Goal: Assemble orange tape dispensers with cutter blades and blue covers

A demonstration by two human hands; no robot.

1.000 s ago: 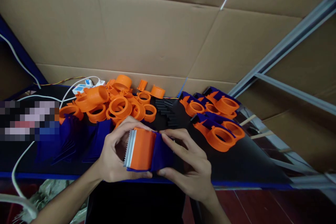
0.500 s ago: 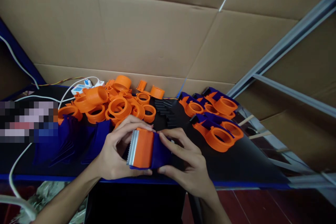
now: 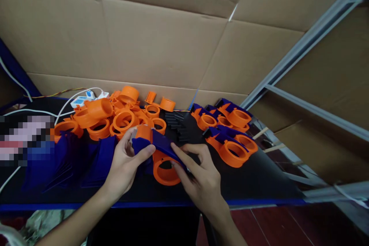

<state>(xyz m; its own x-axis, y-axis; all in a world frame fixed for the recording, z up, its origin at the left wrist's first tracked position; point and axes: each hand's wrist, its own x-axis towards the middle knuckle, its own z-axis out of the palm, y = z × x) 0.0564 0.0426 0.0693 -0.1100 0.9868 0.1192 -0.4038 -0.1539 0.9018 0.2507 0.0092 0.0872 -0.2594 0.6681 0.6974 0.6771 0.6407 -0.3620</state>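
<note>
An orange and blue tape dispenser (image 3: 167, 173) is held between my two hands over the front of the table, its round hub turned toward me. My left hand (image 3: 124, 163) grips the toothed end, thumb pressed on the blue side. Fingers of my right hand (image 3: 198, 171) close on the far end of the blue cover. Left of my hands lie dark blue plastic covers (image 3: 96, 163), fanned and overlapping. Behind them is a heap of orange tape dispenser bodies (image 3: 123, 120). Small black strips (image 3: 177, 125) lie beyond the held dispenser.
Several assembled blue and orange dispensers (image 3: 235, 153) stand at the right of the black table (image 3: 268, 184). A white power strip (image 3: 80, 102) with cables sits at the back left. Cardboard (image 3: 155, 46) walls the back, and a metal frame (image 3: 300, 48) slopes along the right.
The tape dispenser has been turned over in my hands, so its orange ring now shows below and the metal teeth face away. The view has shifted slightly.
</note>
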